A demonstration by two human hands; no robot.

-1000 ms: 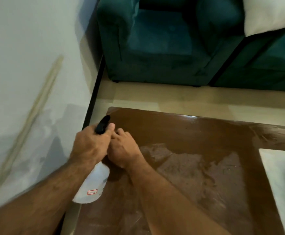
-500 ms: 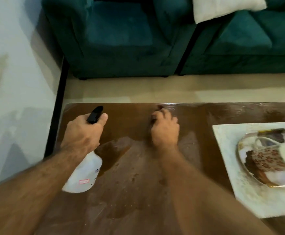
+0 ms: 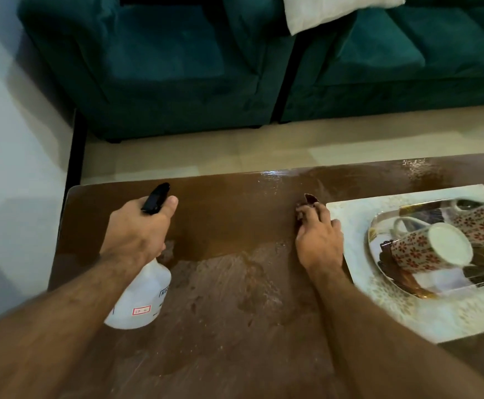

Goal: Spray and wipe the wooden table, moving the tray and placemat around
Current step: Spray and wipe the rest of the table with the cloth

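Our right hand [image 3: 320,240] has swept across the bench [image 3: 235,326] from the left corner, where it worked beside the bottle a second ago, to the edge of the placemat [image 3: 350,220]. Its grip is closed down on a small dark cloth [image 3: 309,200], pressed flat to the wood, with a corner of the cloth poking out past the fingertips. The hand now touches the placemat's left edge, perhaps overlapping it slightly.

Our left hand [image 3: 137,234] has stayed put, its grip wrapped around the neck of the white spray bottle [image 3: 140,300], thumb up by the black nozzle. We cannot tell whether the bottle's base rests on the bench or hangs just above it.

The far strip of the bench reads darker and glossy, with wet glare near the far edge, while the near part looks dull and patchy. We judge that the wipe has covered the far left stretch and that the near half is not yet done.

The shiny tray [image 3: 384,272] sits on the placemat at the right, carrying 2 patterned mugs [image 3: 425,249] lying on their sides. The wipe has run out of open wood on this side, so we think the placemat and tray will need shifting next. With the mugs loose on their sides, any push on the placemat could set them rolling.
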